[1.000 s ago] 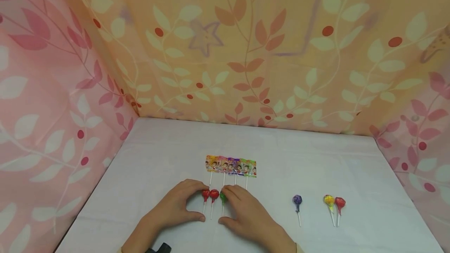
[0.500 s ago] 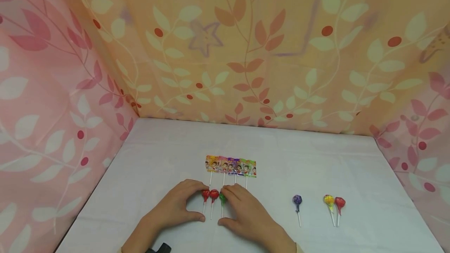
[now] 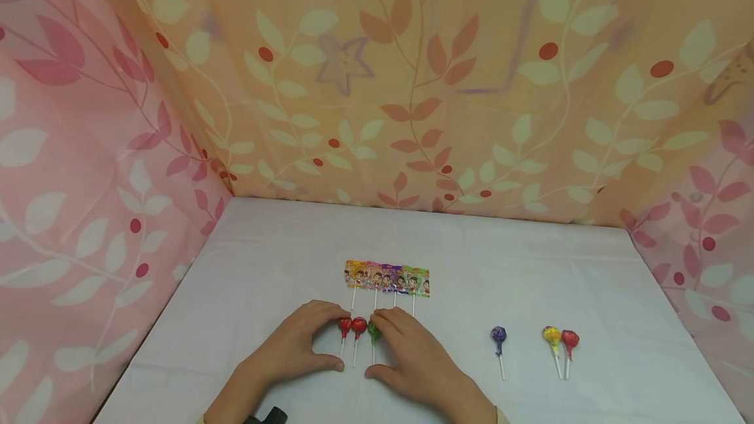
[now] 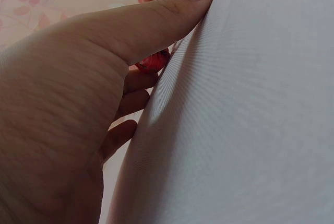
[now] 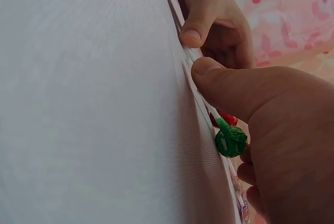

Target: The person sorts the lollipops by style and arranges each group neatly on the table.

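Note:
In the head view, two red lollipops lie side by side, the left one [image 3: 345, 324] and the middle one [image 3: 360, 326], with a green lollipop [image 3: 373, 334] to their right. My left hand [image 3: 288, 349] holds the left red one between fingertips at its candy head and a thumb by the stick's lower end. Opposite, my right hand [image 3: 415, 360] holds the green lollipop the same way, its palm hiding part of the candy. The right wrist view shows the green head [image 5: 231, 141] near the fingers and the thumb along the stick. Red candy [image 4: 153, 62] peeks under my left thumb in the left wrist view.
Just beyond the hands lies a row of several lollipops in flat printed wrappers [image 3: 387, 278], sticks toward me. To the right on the white table [image 3: 283, 234] are a purple lollipop [image 3: 498, 334], a yellow one [image 3: 551, 335] and a red one [image 3: 569, 339]. Patterned curtains [image 3: 377, 116] enclose the table.
Between the earliest frame and the middle one, my right hand shifted very slightly left with the green lollipop. My left hand and the other lollipops have stayed in place.

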